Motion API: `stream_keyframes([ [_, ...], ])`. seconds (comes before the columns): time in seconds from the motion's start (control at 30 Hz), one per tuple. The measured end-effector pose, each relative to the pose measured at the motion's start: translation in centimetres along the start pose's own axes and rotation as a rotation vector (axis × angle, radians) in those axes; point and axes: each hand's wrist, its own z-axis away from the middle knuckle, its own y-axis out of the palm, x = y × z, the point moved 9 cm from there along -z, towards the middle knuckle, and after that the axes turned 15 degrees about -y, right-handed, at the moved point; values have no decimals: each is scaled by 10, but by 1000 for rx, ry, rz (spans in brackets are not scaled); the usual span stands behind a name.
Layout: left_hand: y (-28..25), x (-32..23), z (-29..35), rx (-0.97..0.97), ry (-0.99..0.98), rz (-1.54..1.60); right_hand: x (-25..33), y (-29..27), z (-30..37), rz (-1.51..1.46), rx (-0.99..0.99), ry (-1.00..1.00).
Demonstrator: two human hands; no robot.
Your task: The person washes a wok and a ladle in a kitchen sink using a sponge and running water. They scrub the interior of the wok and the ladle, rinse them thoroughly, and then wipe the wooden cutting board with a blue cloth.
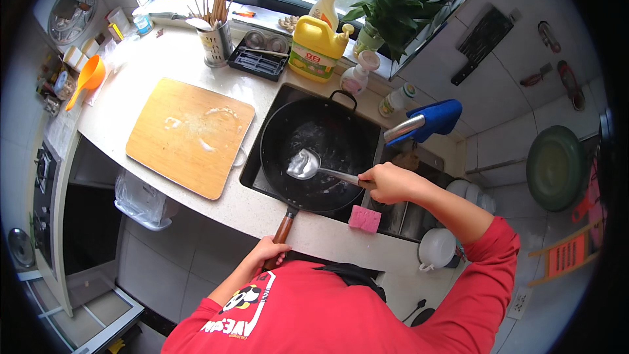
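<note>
A large black wok [347,137] rests over the sink, its small loop handle toward the window. My left hand [265,252] is closed around the wok's brown wooden handle [284,228], close to my body. In my right hand [386,182] is a metal ladle [334,174], gripped by its handle end. The ladle's shiny bowl lies inside the wok, with whitish suds or liquid about it. On the counter edge beside the wok sits a pink sponge [364,219], touched by neither hand.
Left of the sink lies a wooden cutting board [177,137] with wet white smears. Behind stand a yellow jug [317,49], a utensil holder [215,46] and a black tray [255,59]. A faucet [405,129] draped with blue cloth [438,120] and a white pot [436,249] are at right.
</note>
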Motion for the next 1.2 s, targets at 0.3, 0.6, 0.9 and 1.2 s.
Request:
stream_keyframes([
  [0.3, -1, 4, -9, 12, 12, -2, -4, 3, -7, -802, 252, 232],
  [0.6, -3, -1, -5, -8, -2, -27, -1, 4, -25, -998, 327, 259],
  [0.9, -1, 1, -5, -2, -7, -23, -5, 7, -22, -871, 247, 285],
  [1.2, 10, 20, -16, 535, -45, 284, -6, 9, -3, -626, 237, 302],
])
